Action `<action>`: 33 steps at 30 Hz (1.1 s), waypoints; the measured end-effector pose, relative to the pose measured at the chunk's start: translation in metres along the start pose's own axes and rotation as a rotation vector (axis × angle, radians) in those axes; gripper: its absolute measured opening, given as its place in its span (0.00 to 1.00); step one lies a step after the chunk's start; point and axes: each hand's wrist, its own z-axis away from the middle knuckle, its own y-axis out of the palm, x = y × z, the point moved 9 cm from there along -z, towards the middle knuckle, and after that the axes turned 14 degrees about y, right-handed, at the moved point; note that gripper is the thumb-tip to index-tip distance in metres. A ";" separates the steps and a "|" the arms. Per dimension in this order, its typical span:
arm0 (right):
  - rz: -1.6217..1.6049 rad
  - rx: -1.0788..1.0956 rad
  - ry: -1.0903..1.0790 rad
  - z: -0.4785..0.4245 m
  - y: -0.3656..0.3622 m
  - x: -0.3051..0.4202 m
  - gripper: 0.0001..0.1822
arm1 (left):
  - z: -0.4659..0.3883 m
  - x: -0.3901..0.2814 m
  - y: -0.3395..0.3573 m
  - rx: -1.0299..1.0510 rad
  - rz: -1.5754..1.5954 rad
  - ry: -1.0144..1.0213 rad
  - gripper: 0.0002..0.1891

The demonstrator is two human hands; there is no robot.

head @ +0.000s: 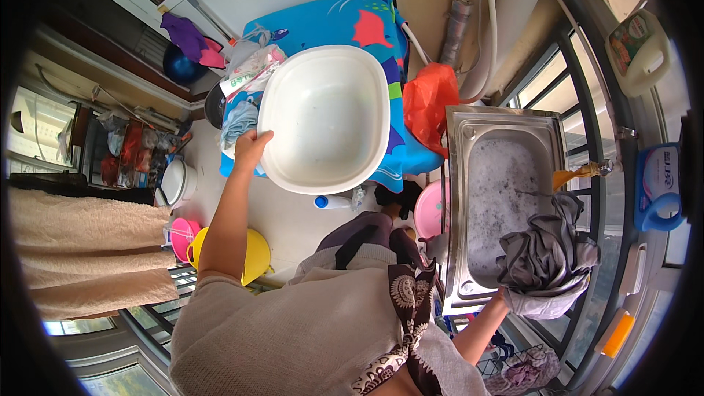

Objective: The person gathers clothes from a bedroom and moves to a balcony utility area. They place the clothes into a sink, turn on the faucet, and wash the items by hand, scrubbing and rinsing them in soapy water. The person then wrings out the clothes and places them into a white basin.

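My left hand (253, 148) grips the left rim of a white plastic basin (324, 121), thumb over the edge. The basin holds nothing and is at the blue patterned cloth cover (308, 19). On the other side, my right hand (501, 298) is mostly hidden under a bundle of wet-looking grey and dark cloth (544, 258), which it holds up at the near right corner of the stainless steel sink (457, 203). Foamy, greyish water (500, 192) lies in the sink. Light blue cloth (240, 119) sits beside my left hand.
A red plastic bag (432, 104) hangs between cover and sink. A pink basin (432, 209) stands beside the sink, a bottle with a blue cap (333, 202) on the floor. Yellow tub (257, 256), pink bucket (184, 236) and hanging beige towel (88, 253) are left; a blue detergent bottle (658, 187) is right.
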 end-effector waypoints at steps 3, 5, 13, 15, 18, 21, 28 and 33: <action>-0.009 0.008 0.016 -0.001 0.001 -0.001 0.28 | -0.001 -0.021 0.000 -0.038 0.079 0.055 0.16; -0.015 0.001 0.026 -0.002 -0.001 -0.001 0.28 | -0.002 -0.043 0.000 -0.061 0.011 0.129 0.16; -0.081 0.020 0.113 -0.007 0.006 -0.010 0.28 | 0.004 -0.158 0.049 0.024 -0.075 0.408 0.15; -0.114 0.029 0.159 -0.009 0.009 -0.015 0.28 | 0.009 -0.187 0.071 0.052 -0.049 0.448 0.16; -0.160 0.051 0.235 -0.014 0.009 -0.021 0.28 | 0.017 -0.220 0.108 0.091 -0.117 0.520 0.16; -0.205 0.072 0.324 -0.019 0.007 -0.028 0.28 | 0.028 -0.246 0.145 0.162 -0.169 0.597 0.15; -0.266 0.111 0.495 -0.024 -0.004 -0.042 0.28 | 0.062 -0.277 0.221 0.342 -0.173 0.632 0.14; -0.281 0.142 0.584 -0.023 -0.004 -0.052 0.28 | 0.076 -0.261 0.258 0.394 -0.143 0.685 0.14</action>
